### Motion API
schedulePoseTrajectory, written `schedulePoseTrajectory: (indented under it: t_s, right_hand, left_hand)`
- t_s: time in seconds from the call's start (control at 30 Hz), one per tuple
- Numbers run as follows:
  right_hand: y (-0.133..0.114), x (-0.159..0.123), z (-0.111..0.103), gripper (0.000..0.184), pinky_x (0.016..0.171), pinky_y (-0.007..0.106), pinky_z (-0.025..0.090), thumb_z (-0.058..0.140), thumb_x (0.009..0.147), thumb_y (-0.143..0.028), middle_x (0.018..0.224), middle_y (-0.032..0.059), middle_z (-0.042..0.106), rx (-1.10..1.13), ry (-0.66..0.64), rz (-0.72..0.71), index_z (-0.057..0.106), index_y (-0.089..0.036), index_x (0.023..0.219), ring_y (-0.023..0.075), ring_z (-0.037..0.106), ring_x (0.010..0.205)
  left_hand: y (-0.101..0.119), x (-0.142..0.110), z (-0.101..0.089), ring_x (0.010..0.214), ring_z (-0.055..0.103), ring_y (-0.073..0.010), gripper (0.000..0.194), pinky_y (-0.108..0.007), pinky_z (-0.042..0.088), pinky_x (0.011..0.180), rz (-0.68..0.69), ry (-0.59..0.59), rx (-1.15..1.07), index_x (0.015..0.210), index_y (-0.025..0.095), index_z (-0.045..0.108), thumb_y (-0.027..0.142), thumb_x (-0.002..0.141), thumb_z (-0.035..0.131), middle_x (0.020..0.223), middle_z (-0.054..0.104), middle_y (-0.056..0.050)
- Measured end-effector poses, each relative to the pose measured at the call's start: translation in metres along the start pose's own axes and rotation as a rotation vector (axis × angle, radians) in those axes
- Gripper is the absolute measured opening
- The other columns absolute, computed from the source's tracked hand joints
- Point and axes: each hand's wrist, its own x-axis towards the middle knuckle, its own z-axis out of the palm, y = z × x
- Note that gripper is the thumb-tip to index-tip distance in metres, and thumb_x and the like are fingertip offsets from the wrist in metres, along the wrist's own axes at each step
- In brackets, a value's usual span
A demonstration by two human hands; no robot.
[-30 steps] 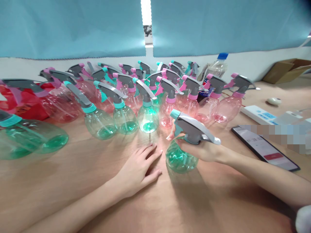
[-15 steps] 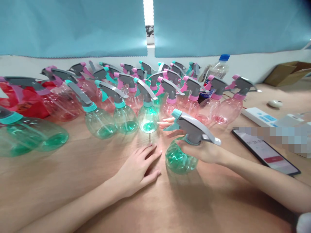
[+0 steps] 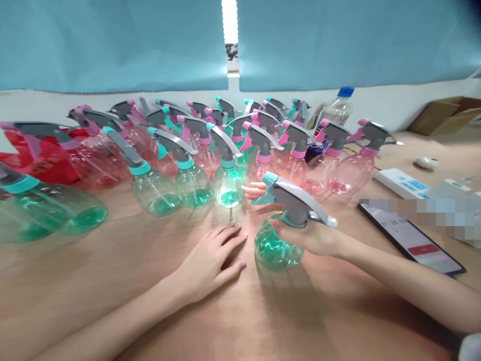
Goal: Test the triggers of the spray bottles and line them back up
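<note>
on the tabletop point(image 3: 112, 265), a near green spray bottle point(image 3: 276, 250) is held by the right hand point(image 3: 319, 238), fingers parted, trigger point(image 3: 262, 199) seemingly unpulled; the left hand point(image 3: 208, 260) is splayed, empty.

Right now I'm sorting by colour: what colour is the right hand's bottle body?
The body is translucent green, best in the head view.

On my feed, I see a rounded, see-through green plastic spray bottle point(image 3: 278, 249) with a teal collar and grey trigger head. It leans slightly right over the light-brown tabletop point(image 3: 188, 341), near the middle of my view. Its teal nozzle points left, the teal trigger juts outward, and the silvery lever slopes down rightward.
</note>
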Motion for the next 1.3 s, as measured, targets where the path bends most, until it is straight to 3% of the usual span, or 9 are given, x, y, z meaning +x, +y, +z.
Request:
schedulePoseTrajectory:
  t_s: [0.1, 0.27, 0.4, 0.5, 0.73, 0.9, 1.03, 1.2, 1.3]
  right_hand:
    - [0.0, 0.0, 0.0, 0.063, 0.074, 0.034, 0.062, 0.048, 0.072, -0.004, 0.125, 0.0053, 0.063, -0.004, -0.003, -0.005, 0.052, -0.027, 0.13, 0.0236, 0.067, 0.105]
    - [0.001, 0.0, 0.002, 0.061, 0.085, 0.037, 0.06, 0.047, 0.069, -0.003, 0.123, 0.004, 0.064, 0.039, 0.027, -0.02, 0.054, -0.026, 0.125, 0.02, 0.069, 0.098]
    - [0.006, -0.002, 0.001, 0.059, 0.073, 0.031, 0.062, 0.046, 0.068, -0.004, 0.128, 0.0061, 0.061, 0.065, 0.029, -0.005, 0.053, -0.024, 0.124, 0.0174, 0.071, 0.089]
    - [0.008, -0.001, 0.001, 0.058, 0.072, 0.032, 0.061, 0.047, 0.069, -0.006, 0.127, 0.0073, 0.061, 0.066, 0.027, -0.001, 0.052, -0.023, 0.124, 0.0176, 0.071, 0.088]
    - [0.004, 0.0, 0.001, 0.063, 0.076, 0.035, 0.06, 0.047, 0.065, -0.005, 0.121, 0.003, 0.064, 0.056, 0.039, -0.002, 0.056, -0.027, 0.123, 0.0172, 0.068, 0.085]
    - [0.003, 0.0, 0.0, 0.065, 0.079, 0.033, 0.058, 0.047, 0.066, -0.005, 0.114, 0.0019, 0.067, 0.057, 0.035, -0.01, 0.055, -0.028, 0.126, 0.0181, 0.067, 0.09]
    - [0.007, -0.003, 0.0, 0.063, 0.071, 0.03, 0.057, 0.048, 0.067, -0.007, 0.116, 0.0031, 0.067, 0.036, 0.039, 0.021, 0.054, -0.027, 0.127, 0.0171, 0.068, 0.083]
    - [0.008, -0.004, 0.0, 0.06, 0.076, 0.034, 0.057, 0.05, 0.069, -0.009, 0.121, 0.0038, 0.066, 0.032, 0.056, 0.007, 0.055, -0.027, 0.126, 0.018, 0.068, 0.087]
    - [0.004, -0.004, 0.001, 0.061, 0.078, 0.035, 0.057, 0.051, 0.069, -0.01, 0.125, 0.0033, 0.064, 0.015, 0.065, 0.026, 0.054, -0.027, 0.128, 0.0179, 0.069, 0.087]
  left_hand:
    - [0.0, 0.002, -0.001, 0.13, 0.043, -0.0298, 0.044, -0.048, 0.038, 0.106, -0.013, 0.036, -0.037, 0.135, 0.018, 0.051, 0.036, 0.096, 0.051, 0.139, 0.052, -0.013]
    - [0.0, 0.004, -0.008, 0.112, 0.058, -0.024, 0.028, -0.038, 0.046, 0.095, -0.054, 0.134, -0.242, 0.118, 0.019, 0.063, 0.028, 0.096, 0.05, 0.121, 0.064, -0.009]
    - [-0.002, 0.006, -0.014, 0.089, 0.066, -0.0214, 0.021, -0.031, 0.05, 0.078, -0.294, 0.278, -0.481, 0.098, 0.02, 0.07, 0.031, 0.093, 0.053, 0.099, 0.071, -0.005]
    - [-0.004, 0.007, -0.014, 0.086, 0.067, -0.0227, 0.021, -0.031, 0.05, 0.078, -0.465, 0.365, -0.663, 0.092, 0.019, 0.07, 0.036, 0.088, 0.059, 0.092, 0.072, -0.005]
    - [0.005, -0.002, -0.014, 0.082, 0.068, -0.0237, 0.024, -0.032, 0.05, 0.08, -0.66, 0.496, -0.97, 0.087, 0.017, 0.071, 0.039, 0.078, 0.07, 0.085, 0.071, -0.005]
    - [0.008, -0.019, -0.017, 0.073, 0.066, -0.0192, 0.029, -0.028, 0.052, 0.069, -0.689, 0.543, -1.294, 0.087, 0.016, 0.073, 0.039, 0.072, 0.077, 0.079, 0.069, -0.004]
    - [0.01, -0.03, -0.03, 0.068, 0.063, -0.0161, 0.032, -0.024, 0.053, 0.064, -0.702, 0.56, -1.589, 0.089, 0.015, 0.073, 0.036, 0.066, 0.081, 0.074, 0.066, -0.002]
    - [0.015, -0.038, -0.048, 0.066, 0.061, -0.014, 0.025, -0.023, 0.054, 0.062, -0.71, 0.613, -1.803, 0.094, 0.012, 0.072, 0.027, 0.074, 0.072, 0.073, 0.063, -0.002]
    - [0.017, -0.039, -0.051, 0.065, 0.061, -0.0146, 0.021, -0.023, 0.055, 0.061, -0.712, 0.583, -1.876, 0.095, 0.011, 0.072, 0.024, 0.08, 0.065, 0.072, 0.062, -0.003]
